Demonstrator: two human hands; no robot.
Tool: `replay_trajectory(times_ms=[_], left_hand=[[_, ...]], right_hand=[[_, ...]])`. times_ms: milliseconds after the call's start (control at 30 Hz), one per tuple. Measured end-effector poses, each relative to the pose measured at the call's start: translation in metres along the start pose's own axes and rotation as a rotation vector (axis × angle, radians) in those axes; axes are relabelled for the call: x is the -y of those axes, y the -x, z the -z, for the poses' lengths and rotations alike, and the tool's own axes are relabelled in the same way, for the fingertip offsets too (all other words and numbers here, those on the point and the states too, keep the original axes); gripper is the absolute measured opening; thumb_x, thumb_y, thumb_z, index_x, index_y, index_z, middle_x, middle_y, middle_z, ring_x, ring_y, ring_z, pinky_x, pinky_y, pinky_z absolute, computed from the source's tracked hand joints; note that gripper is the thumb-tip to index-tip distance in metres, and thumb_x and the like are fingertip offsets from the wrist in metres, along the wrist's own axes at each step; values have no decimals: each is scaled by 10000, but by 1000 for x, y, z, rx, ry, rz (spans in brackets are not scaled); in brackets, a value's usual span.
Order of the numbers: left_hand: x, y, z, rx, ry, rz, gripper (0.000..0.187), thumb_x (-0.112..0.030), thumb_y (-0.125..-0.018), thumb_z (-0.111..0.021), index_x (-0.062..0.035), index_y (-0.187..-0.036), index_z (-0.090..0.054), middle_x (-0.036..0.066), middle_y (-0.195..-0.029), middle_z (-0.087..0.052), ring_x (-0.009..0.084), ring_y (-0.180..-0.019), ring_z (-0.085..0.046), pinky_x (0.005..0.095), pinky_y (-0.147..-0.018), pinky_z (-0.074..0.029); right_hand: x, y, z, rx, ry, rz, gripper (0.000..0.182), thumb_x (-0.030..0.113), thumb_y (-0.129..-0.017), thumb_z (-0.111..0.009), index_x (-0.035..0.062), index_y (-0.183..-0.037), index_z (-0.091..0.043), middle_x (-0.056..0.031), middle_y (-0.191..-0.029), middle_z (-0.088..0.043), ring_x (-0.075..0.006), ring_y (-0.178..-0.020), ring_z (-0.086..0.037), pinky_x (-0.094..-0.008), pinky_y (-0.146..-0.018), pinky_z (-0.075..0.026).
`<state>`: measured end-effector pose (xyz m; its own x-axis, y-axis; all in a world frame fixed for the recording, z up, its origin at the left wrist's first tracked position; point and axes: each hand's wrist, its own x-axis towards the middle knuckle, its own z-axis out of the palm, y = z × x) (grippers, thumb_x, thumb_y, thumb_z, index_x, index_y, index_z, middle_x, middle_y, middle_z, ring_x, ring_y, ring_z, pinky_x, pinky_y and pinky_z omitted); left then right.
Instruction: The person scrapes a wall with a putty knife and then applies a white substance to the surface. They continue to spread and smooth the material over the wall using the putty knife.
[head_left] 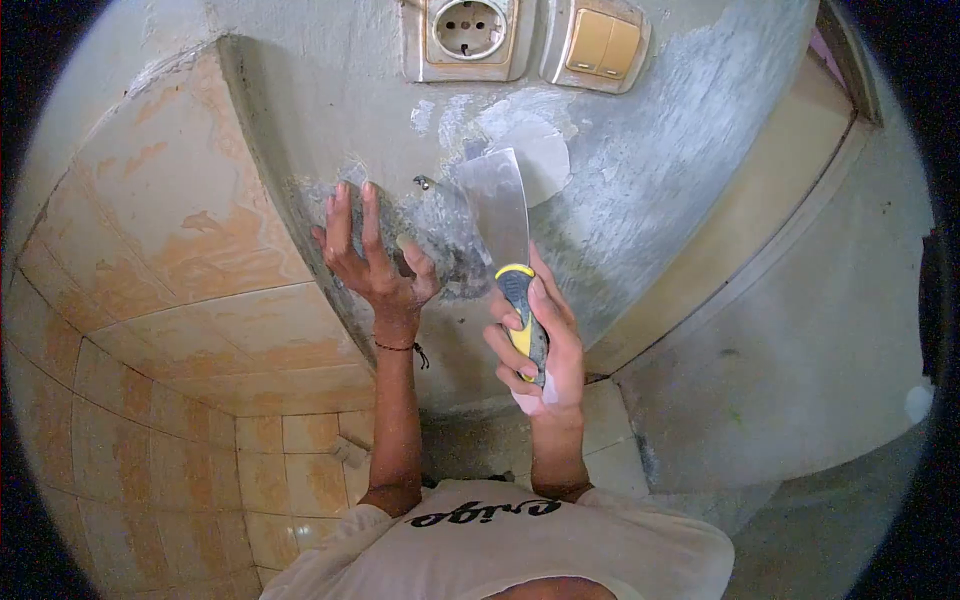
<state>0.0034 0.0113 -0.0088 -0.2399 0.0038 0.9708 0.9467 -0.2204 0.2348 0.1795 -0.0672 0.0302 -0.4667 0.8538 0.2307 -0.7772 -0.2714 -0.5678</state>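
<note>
My right hand [548, 340] is wrapped round the yellow and black handle of a putty knife [497, 200]. Its wide metal blade points up along the grey wall [310, 110], over or against a patch of white filler [540, 155]; whether the edge touches cannot be made out. My left hand [375, 250] lies with fingers spread on the wall, left of the blade, beside a rough dark patch [455, 240]. A small metal piece [422, 183] sticks out of the wall just above that patch. Some white smears show on my right hand near the wrist.
Above the filler are a power socket [468, 28] and a double light switch [603, 44]. Orange-patterned tiles [160, 200] cover the wall at the left. A door frame [760, 225] runs down on the right, and a pale tiled floor [312, 465] lies below.
</note>
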Motion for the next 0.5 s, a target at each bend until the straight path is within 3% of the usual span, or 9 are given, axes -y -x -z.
replay_trajectory(times_ms=[133,500], left_hand=[[0,0,0,-3,-5,-6,560,-312,-877,-441,-60,-1371,-515,162,-1431,-445,316,-1350,-371,507,-1150,-194],[0,0,1,-9,4,-5,561,-330,-884,-434,-63,-1371,-516,166,-1433,-443,316,-1347,-381,511,-1144,-201]], right_hand=[[-6,0,-10,-37,129,74,501,242,-1032,-435,186,-1512,-302,-58,-832,-432,-62,-446,-334,-171,-298,-243],[-3,-1,-6,-27,72,48,512,253,-1031,-440,182,-1516,-293,-51,-816,-417,-57,-441,-334,-169,-294,-233]])
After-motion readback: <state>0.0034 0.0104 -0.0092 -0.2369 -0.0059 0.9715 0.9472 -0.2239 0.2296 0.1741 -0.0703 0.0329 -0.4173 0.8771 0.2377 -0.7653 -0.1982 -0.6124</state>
